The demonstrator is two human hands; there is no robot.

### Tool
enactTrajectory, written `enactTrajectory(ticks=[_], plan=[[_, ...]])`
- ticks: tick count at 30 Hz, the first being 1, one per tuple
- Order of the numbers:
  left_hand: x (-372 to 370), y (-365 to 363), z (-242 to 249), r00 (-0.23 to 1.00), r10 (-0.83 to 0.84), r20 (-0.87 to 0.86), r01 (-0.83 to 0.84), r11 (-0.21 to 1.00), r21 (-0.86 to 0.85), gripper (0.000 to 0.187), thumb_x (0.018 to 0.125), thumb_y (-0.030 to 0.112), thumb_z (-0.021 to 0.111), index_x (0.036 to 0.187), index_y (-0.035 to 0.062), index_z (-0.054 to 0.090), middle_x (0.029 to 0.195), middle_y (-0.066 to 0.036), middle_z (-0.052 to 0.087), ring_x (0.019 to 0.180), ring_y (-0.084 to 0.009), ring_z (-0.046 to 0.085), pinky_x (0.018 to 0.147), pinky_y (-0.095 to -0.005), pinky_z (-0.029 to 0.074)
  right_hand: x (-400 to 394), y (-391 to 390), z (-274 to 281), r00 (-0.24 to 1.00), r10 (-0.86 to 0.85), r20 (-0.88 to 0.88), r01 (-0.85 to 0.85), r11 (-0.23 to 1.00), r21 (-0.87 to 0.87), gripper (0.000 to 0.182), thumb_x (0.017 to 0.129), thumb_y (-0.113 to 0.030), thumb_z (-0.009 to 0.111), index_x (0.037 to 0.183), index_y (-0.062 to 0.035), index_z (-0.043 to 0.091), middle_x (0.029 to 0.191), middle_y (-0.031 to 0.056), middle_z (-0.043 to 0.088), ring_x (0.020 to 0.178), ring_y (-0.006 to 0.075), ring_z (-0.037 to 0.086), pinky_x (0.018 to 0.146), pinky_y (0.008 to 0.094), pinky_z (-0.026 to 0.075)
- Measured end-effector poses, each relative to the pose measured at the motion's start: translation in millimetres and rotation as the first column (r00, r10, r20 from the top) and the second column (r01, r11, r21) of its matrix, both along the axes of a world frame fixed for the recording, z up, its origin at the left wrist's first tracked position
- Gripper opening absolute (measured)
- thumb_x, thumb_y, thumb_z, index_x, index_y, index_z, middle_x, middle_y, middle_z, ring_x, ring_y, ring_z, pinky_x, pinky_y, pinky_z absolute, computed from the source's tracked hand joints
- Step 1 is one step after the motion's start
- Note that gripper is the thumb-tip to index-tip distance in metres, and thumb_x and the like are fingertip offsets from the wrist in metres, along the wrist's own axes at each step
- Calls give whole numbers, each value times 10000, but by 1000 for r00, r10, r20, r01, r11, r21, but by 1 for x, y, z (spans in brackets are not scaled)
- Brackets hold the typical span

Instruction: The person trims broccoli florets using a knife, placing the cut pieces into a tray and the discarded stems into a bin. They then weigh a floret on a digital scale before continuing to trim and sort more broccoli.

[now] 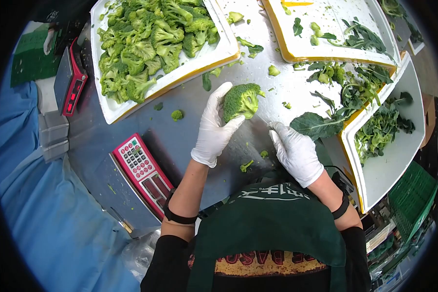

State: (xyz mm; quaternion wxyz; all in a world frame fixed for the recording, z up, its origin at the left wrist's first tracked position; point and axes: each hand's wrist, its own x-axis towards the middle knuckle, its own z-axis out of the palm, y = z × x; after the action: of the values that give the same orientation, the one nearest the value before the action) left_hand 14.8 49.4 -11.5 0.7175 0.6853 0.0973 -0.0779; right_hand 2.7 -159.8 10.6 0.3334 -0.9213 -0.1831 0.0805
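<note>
Prob. a veg prep/packing area, judging by the metal desk point(180, 114) strewn w/ broccoli trimmings. Cut florets point(146, 46) are heaped in a white foam box point(192, 68), leafy scraps point(382, 127) are held in another; digital scales w/ red trim point(142, 170) and green plastic crates point(413, 194) can also be seen.
</note>
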Motion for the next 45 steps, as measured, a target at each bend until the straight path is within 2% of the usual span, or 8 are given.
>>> enactTrajectory(ticks=[8, 20, 23, 27, 33, 39, 43, 45], plan=[[-6, -10, -15, 994, 6, 107, -21, 990, 137, 719, 778, -138, 634, 1422, 22, 355, 1420, -104, 423, 1301, -205, 442, 1109, -338, 351, -5, 5, -12, 998, -44, 38, 47, 997, -59, 112, 882, -117, 626, 973, -56, 648, 706, 149, 638, 595, 316, 636, 525, 408, 495], [-16, -20, -34, 994, 96, 58, -106, 971, 213, 687, 788, -94, 673, 1396, 30, 378, 1334, -92, 491, 1186, -184, 520, 1025, -326, 434, -9, 8, -22, 996, -39, 78, 49, 990, -129, 134, 918, -170, 569, 951, -52, 623, 653, 144, 603, 533, 298, 614, 481, 408, 480], [-20, -22, -42, 985, 140, 105, -163, 951, 264, 676, 764, -44, 720, 1366, 18, 420, 1299, -133, 490, 1187, -224, 513, 1024, -346, 434, -9, 9, -25, 997, -23, 72, 37, 980, -195, 148, 927, -188, 549, 959, -55, 604, 642, 127, 592, 505, 283, 607, 452, 403, 475], [-22, -27, -37, 957, -3, 290, -202, 711, 674, 713, 701, 5, 778, 1337, 31, 455, 1249, -145, 519, 1155, -293, 491, 1023, -400, 371, -9, 4, -27, 998, 39, 58, -22, 963, -267, 156, 935, -200, 528, 936, -53, 580, 623, 114, 589, 477, 269, 601, 419, 400, 469], [-22, -22, -41, 946, -59, 320, -192, 691, 696, 705, 712, 9, 787, 1339, 54, 468, 1254, -106, 513, 1116, -237, 510, 934, -343, 433, -3, 3, -30, 996, 68, -55, -79, 967, -241, 152, 937, -179, 502, 889, -44, 552, 592, 137, 607, 492, 304, 620, 442, 419, 483], [-21, -21, -47, 939, -41, 341, -210, 717, 664, 684, 711, 10, 782, 1322, 44, 475, 1216, -117, 520, 1097, -249, 510, 949, -353, 430, 9, 5, -29, 977, 71, -201, -112, 973, -200, 131, 919, -139, 483, 917, -21, 538, 654, 193, 638, 559, 359, 641, 500, 464, 496], [-21, -24, -36, 922, -191, 335, -127, 670, 731, 665, 724, 6, 756, 1321, 24, 465, 1200, -137, 523, 1154, -273, 494, 993, -367, 413, 13, 10, -39, 944, 82, -320, -147, 972, -184, 130, 901, -122, 477, 913, -2, 526, 682, 219, 645, 624, 389, 649, 571, 492, 506], [-29, -28, -41, 921, -173, 348, -142, 684, 715, 654, 742, 4, 744, 1330, 16, 457, 1235, -141, 498, 1192, -280, 478, 1033, -378, 390, 10, 16, -51, 942, 77, -327, -144, 972, -185, 127, 892, -113, 473, 912, 2, 522, 693, 230, 645, 649, 402, 649, 601, 505, 506]])
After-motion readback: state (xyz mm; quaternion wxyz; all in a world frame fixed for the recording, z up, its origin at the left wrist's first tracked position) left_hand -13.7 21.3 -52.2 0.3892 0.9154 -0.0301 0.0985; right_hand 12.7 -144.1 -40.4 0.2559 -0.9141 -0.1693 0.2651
